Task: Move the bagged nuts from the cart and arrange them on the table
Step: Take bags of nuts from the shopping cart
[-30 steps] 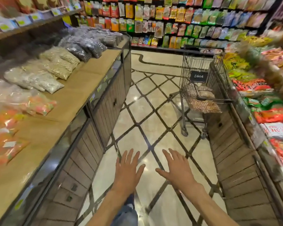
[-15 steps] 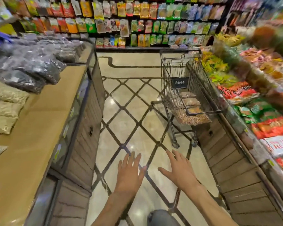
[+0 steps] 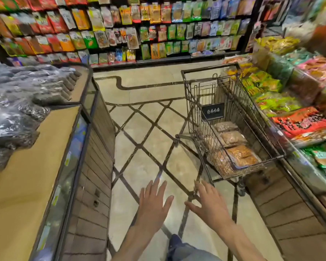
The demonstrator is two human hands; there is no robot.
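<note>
Both hands are held out low in the frame, palms down, above the tiled floor (image 3: pixel 151 140). The left hand (image 3: pixel 154 202) is seen with its fingers straight and slightly spread; nothing is held or touched by it. The right hand (image 3: pixel 211 206) is likewise flat, its fingers extended and its thumb stretched out toward the left hand; nothing is gripped by it either. The two hands are kept apart, with a gap between the thumbs.

The bagged nuts (image 3: pixel 233 146) are found in the wire cart (image 3: pixel 196 113), right of centre in the frame, just above the right hand. They are packed in clear plastic bags with brown and tan contents, laid flat in a row along the basket floor. At least three bags can be counted on top; more appear beneath and beside them, but their number cannot be told through the wire. A dark sign (image 3: pixel 212 111) is fixed to the far end of the basket.

One cart is seen. The table (image 3: pixel 32 166), a wooden-topped counter, fills the lower left of the frame; dark bagged goods (image 3: pixel 23 102) are heaped on its upper left part. Packets in green, red and orange are piled on the right-hand display (image 3: pixel 297 117), which the cart stands just beside. A wall of hanging snack packets (image 3: pixel 132 29) is spread across the top.
</note>
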